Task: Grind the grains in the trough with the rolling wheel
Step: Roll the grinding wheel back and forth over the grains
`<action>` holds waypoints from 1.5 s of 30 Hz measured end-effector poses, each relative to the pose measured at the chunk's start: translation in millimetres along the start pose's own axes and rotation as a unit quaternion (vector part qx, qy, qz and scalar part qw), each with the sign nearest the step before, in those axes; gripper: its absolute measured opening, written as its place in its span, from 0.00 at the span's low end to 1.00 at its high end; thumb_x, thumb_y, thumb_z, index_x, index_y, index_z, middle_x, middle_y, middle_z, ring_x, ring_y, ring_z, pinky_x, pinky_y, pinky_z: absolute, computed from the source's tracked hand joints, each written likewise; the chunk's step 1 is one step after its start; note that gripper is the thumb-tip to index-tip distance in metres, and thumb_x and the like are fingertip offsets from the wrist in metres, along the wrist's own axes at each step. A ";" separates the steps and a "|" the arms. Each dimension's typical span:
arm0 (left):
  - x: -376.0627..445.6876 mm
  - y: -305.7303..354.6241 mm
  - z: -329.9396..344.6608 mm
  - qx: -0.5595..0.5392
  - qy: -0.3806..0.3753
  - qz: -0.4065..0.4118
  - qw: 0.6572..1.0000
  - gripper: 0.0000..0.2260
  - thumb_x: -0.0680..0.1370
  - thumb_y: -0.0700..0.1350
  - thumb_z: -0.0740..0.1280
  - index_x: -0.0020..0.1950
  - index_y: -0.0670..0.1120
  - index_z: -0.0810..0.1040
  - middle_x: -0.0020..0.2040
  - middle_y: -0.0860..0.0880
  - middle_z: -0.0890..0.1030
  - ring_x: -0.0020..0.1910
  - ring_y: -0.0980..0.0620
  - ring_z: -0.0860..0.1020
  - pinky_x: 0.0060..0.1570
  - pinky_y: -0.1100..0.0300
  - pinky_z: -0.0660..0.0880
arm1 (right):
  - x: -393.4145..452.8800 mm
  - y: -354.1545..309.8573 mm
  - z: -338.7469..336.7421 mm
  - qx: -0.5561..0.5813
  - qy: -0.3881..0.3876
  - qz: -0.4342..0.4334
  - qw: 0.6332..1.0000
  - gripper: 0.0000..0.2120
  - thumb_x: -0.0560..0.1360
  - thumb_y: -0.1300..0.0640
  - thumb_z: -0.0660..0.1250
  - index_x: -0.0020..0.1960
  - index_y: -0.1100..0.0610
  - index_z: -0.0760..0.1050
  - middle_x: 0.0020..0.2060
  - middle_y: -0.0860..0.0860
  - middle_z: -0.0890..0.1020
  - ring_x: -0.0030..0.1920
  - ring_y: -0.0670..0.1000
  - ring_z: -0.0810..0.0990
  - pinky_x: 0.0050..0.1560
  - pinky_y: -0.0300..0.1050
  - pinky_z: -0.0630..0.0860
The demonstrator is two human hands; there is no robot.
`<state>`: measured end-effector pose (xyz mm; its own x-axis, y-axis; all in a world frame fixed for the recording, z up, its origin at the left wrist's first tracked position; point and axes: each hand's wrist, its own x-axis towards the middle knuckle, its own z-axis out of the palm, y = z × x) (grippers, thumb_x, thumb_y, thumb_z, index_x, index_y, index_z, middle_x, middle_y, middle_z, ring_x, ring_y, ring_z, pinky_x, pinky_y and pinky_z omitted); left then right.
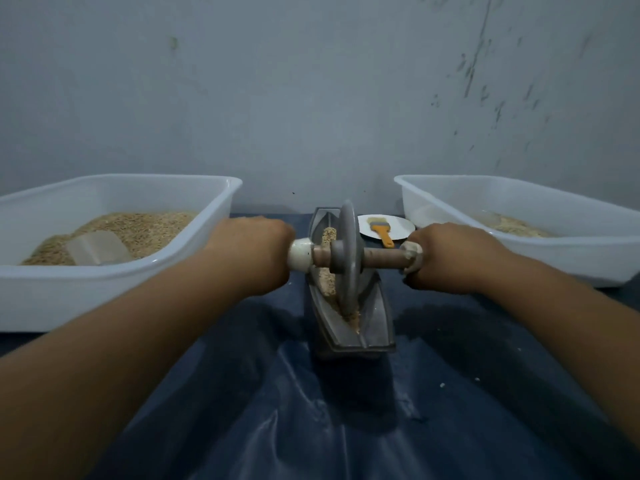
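A grey metal boat-shaped trough (375, 320) stands lengthwise in front of me on a dark blue sheet. Tan grains (327, 275) lie along its groove. A grey disc-shaped rolling wheel (348, 258) stands upright in the groove near the trough's middle, on a wooden axle (381, 257) with pale wrapped ends. My left hand (251, 252) grips the axle's left end and my right hand (446, 254) grips its right end, both with knuckles up.
A white tub (114, 282) with grain and a clear scoop (98, 249) stands at the left. Another white tub (568, 258) holding a little grain stands at the right. A white plate (398, 225) with an orange-handled brush (381, 232) lies behind the trough, by the wall.
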<state>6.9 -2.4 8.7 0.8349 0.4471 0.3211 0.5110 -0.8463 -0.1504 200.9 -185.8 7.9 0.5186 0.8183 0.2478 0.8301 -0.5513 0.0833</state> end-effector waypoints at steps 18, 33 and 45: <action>50.8 -17.4 47.9 -0.026 0.072 -0.068 0.995 0.11 0.71 0.47 0.68 0.35 0.54 0.66 0.33 0.55 0.71 0.37 0.49 0.74 0.39 0.57 0.68 | 60.3 1.0 20.0 -0.030 0.041 0.030 0.998 0.06 0.67 0.48 0.66 0.38 0.49 0.71 0.34 0.45 0.75 0.36 0.52 0.76 0.30 0.39 0.61; 14.1 -1.7 12.6 0.051 0.093 0.014 0.994 0.13 0.71 0.48 0.67 0.35 0.53 0.62 0.32 0.54 0.68 0.34 0.50 0.73 0.37 0.58 0.70 | 8.1 5.5 16.1 0.085 -0.048 0.030 0.995 0.06 0.66 0.50 0.70 0.38 0.49 0.74 0.35 0.45 0.79 0.36 0.47 0.78 0.33 0.42 0.70; 20.4 -9.7 33.9 -0.004 0.086 -0.041 0.995 0.11 0.70 0.51 0.68 0.36 0.54 0.66 0.32 0.55 0.71 0.31 0.54 0.71 0.35 0.59 0.67 | 23.2 -5.6 15.2 -0.026 0.033 0.048 0.998 0.05 0.68 0.49 0.64 0.35 0.47 0.69 0.32 0.44 0.75 0.32 0.45 0.72 0.29 0.40 0.62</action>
<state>25.9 24.7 -15.0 0.7430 0.4588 0.4873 0.5731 -0.8121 -0.1094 211.4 -161.3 -1.5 0.5789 0.7496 0.3208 0.7645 -0.6359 0.1063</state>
